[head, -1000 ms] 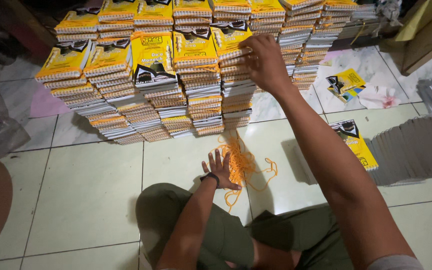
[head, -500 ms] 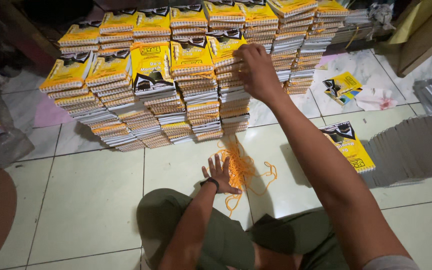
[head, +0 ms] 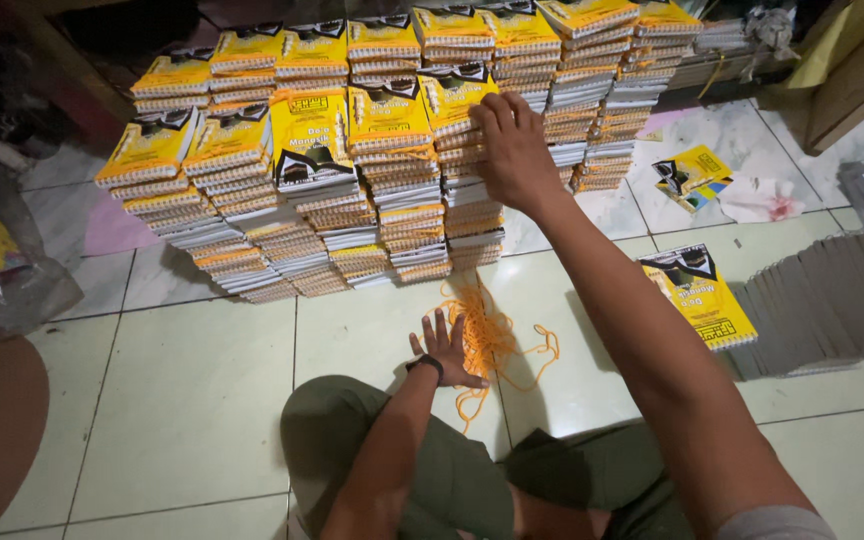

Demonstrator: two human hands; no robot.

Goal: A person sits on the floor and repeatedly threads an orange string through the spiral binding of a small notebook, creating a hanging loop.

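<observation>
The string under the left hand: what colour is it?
Orange: the string lies tangled on the pale floor tiles, seen in the head view.

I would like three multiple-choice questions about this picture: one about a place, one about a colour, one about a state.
1. Where does the right hand rest?
A. on a stack of booklets
B. on the floor tiles
C. on the person's knee

2. What colour is the loose string on the floor?
A. blue
B. orange
C. white

3. How is the left hand?
A. closed in a fist around a booklet
B. raised in the air
C. open, fingers spread, flat on the floor at the string

Answers:
1 A: the fingers lie on the top of a front stack in the pile.
2 B: the tangle on the pale tile is orange.
3 C: the palm is down on the tile, at the edge of the string.
</observation>
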